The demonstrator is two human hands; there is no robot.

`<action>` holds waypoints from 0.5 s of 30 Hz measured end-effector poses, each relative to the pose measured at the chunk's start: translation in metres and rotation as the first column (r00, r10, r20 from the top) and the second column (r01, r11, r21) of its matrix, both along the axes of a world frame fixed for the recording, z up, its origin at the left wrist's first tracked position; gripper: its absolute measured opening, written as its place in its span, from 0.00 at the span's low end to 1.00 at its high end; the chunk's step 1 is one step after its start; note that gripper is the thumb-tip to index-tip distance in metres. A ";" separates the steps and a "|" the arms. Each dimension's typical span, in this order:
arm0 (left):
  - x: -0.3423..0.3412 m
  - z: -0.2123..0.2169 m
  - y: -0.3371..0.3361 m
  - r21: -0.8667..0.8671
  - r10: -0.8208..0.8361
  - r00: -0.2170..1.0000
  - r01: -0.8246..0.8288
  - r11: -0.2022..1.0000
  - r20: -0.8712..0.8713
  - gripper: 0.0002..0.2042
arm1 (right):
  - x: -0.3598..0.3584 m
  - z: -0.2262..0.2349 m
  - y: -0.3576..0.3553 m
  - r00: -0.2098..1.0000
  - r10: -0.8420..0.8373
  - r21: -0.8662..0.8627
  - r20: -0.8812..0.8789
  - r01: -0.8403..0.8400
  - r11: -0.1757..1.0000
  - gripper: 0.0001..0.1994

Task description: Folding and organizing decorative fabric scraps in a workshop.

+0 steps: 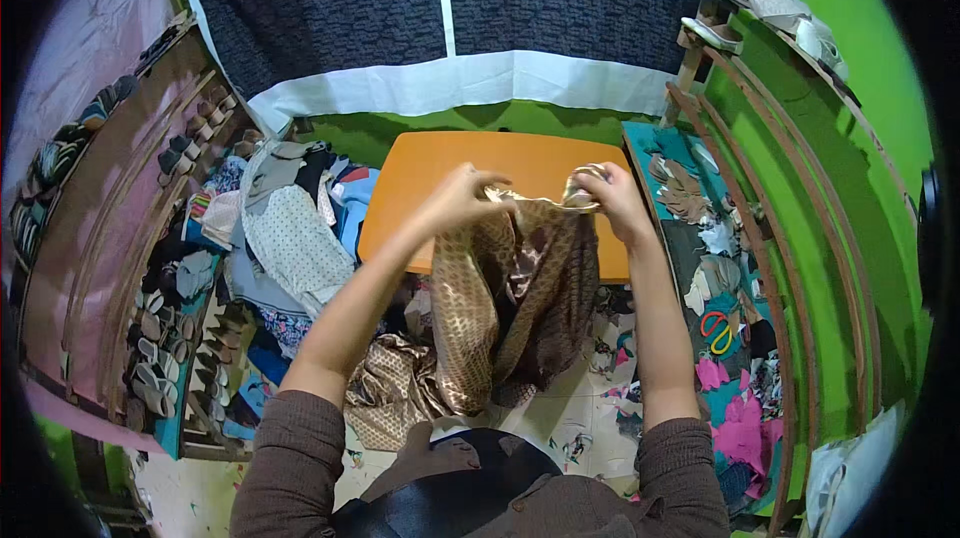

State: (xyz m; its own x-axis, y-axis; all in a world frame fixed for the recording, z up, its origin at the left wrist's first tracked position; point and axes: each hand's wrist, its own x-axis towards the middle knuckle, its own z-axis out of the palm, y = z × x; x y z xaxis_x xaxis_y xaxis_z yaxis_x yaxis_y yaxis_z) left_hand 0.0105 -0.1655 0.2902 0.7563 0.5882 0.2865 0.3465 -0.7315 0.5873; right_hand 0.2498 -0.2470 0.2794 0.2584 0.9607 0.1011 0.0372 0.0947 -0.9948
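Note:
A shiny gold-and-brown patterned cloth [465, 313] hangs in loose folds in front of me, its upper edge drawn out between my two hands. My left hand [462, 200] has that edge at its thumb and fingers, on the cloth's left end. Bunched fabric is gripped in my right hand [622, 206] at the other end. The lower part of the cloth trails toward my lap and the floor at the left. Behind it, an orange table [430, 160] is partly covered by the cloth and my arms.
Piled clothes [290, 238] lie left of the table. Shoes [155, 378] line a rack on the left. At the right, a teal bench [645, 153] carries fabric scraps, a pink cloth [740, 433] and red-and-yellow-handled scissors [716, 332]. Scraps litter the tiled floor [570, 423]. A dark curtain [330, 8] hangs ahead.

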 end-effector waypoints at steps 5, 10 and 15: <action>0.038 -0.039 -0.005 0.060 0.007 0.999 -0.004 0.998 -0.046 0.12 | -0.026 0.015 0.014 0.990 0.141 -0.013 -0.005 -0.141 0.990 0.16; 0.014 -0.023 0.026 -0.031 0.187 0.973 -0.184 0.982 0.132 0.12 | 0.007 -0.006 0.004 0.950 -0.070 0.273 -0.303 0.157 0.949 0.25; 0.015 -0.032 0.043 -0.001 0.185 0.965 -0.188 0.982 0.188 0.13 | -0.006 -0.056 0.004 0.999 0.011 0.050 -0.042 -0.009 0.999 0.15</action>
